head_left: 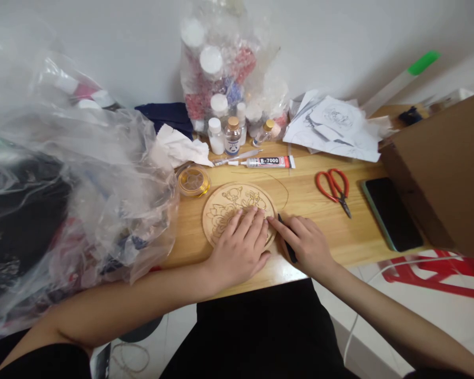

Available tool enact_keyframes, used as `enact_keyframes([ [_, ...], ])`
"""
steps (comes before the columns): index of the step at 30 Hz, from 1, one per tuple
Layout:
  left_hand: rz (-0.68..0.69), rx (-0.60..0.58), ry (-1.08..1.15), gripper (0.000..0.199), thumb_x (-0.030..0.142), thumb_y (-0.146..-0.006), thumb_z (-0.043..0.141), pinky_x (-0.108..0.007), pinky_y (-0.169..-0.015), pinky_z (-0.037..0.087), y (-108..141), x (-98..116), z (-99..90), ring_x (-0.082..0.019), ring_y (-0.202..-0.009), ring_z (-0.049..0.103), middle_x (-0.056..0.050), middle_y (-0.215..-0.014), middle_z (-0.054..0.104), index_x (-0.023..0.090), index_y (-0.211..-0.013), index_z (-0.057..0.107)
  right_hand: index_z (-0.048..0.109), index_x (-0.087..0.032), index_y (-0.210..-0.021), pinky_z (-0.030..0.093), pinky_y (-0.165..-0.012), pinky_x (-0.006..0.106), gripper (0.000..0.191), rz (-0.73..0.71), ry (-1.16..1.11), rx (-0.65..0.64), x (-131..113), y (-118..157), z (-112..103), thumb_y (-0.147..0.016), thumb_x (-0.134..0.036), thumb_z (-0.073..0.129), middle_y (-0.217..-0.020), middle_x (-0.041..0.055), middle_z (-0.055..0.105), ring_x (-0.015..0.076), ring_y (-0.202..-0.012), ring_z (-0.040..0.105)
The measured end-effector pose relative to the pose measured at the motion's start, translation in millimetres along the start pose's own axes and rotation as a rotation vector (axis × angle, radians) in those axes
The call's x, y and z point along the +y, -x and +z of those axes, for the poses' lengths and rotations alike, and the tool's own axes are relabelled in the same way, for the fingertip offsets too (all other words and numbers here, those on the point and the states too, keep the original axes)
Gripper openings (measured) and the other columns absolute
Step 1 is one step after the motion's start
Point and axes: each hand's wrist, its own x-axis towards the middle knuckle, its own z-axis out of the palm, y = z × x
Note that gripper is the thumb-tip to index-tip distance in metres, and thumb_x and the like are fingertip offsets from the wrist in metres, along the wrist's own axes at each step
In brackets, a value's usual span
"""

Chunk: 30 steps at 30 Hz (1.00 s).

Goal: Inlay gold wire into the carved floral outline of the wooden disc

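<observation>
Wooden table (332, 237) carries the round carved board (217, 210). On it the left hand (240, 245) lies flat, fingers slightly spread. The right hand (306, 242) is partly curled over a black object (289, 250), its index finger reaching the board's edge.

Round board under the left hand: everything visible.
The round board is pale, apparently wood, with a rim and gold-toned floral lines. It lies flat on the table, nearer the person than the B-7000 tube. The left hand covers its lower middle; the right hand, index finger extended, is at its right edge, contact unclear. Underside hidden.
</observation>
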Motion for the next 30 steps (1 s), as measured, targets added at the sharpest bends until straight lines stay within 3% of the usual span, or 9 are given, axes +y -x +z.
enact_keyframes([
  [30,0.002,-0.035,0.005,0.052,0.043,-0.093,0.045,-0.045,-0.110,0.030,0.5,-0.3,-0.8,-0.031,-0.130,0.046,-0.018,-0.135,0.055,0.004,-0.127,0.054,0.043,-0.015,-0.140,0.042,-0.065,0.031,0.053,-0.004,-0.013,0.010,0.0,-0.4,-0.2,-0.088,-0.013,0.048,-0.081,0.0072,0.058,0.0201,-0.076,0.050],
])
